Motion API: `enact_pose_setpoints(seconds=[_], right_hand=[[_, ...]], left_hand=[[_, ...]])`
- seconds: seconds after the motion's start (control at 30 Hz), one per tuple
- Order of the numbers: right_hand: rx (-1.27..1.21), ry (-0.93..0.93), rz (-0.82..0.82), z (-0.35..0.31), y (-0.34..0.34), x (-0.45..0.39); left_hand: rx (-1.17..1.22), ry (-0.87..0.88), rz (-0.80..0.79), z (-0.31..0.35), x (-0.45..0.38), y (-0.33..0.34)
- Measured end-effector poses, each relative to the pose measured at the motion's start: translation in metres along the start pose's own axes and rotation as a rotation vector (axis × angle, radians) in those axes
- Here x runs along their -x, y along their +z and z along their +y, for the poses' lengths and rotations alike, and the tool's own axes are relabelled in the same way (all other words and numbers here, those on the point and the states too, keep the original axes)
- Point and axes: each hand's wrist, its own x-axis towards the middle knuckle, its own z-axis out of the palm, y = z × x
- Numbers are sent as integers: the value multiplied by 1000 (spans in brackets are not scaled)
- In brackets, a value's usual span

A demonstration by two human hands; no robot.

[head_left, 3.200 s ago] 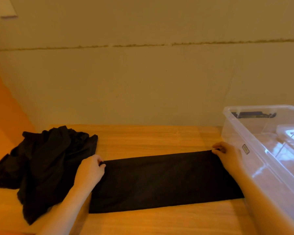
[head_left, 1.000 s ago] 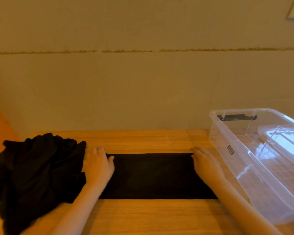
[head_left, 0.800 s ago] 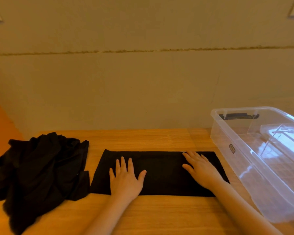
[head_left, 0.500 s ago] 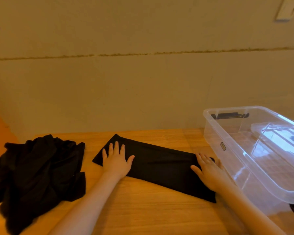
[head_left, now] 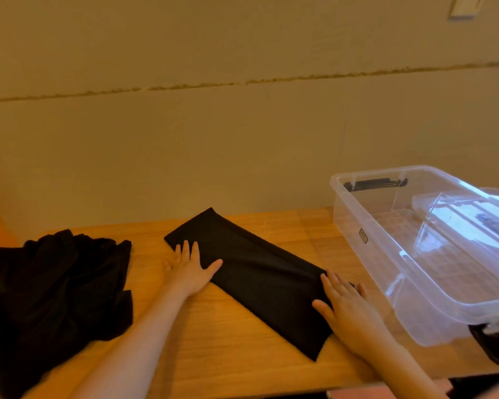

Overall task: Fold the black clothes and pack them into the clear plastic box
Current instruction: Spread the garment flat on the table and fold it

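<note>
A black garment folded into a long flat strip (head_left: 254,272) lies slanted on the wooden table (head_left: 242,361), its far end to the left and its near end to the right. My left hand (head_left: 189,270) presses flat on the strip's far left part with fingers spread. On the near right end, my right hand (head_left: 344,308) rests flat with straight fingers. A clear plastic box (head_left: 386,269) stands open on the right, close to my right hand. A heap of crumpled black clothes (head_left: 55,295) lies on the left of the table.
A clear lid (head_left: 470,214) lies slanted inside the box toward its right side. The box has black handles at its far end (head_left: 375,184) and near corner (head_left: 493,345). A plain wall rises right behind the table. The table's front edge runs just below my forearms.
The long black piece was folded into a narrower strip. Both hands then went flat on it and turned it clockwise, so that it now lies slanted with its right end nearer me.
</note>
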Motion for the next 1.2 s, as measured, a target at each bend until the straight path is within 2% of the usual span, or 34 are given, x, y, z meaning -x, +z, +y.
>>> enact_pose_setpoints(seconds=[0.17,0.27,0.33,0.5,0.57,0.67,0.77,0.87,0.97,1.1,1.2], right_hand=[[-96,-116,-24,8,-7,20],[-53,-241,-111,13,-3,18],[-21,-272,-153,10,3,20],[-45,-364,-239,-14,0,49],[-90,-390,-269,-19,-1,56],[-267,-303,-141,-17,-7,41],[-413,-186,56,-8,-13,8],[-291,-284,2,-10,-7,-12],[-82,-379,-46,-7,7,-11],[-56,-469,-35,-9,9,-1],[-14,-511,-79,-19,9,7]], left_hand=[[29,-152,139,14,0,-2],[135,-144,84,43,16,15],[90,-122,73,50,20,23],[15,56,31,36,8,13],[-26,64,44,39,13,8],[-49,177,165,61,52,9],[18,473,74,85,121,27],[-49,615,-42,89,169,43],[-109,678,-53,72,166,46],[-126,805,-86,43,154,36],[-35,834,10,33,158,45]])
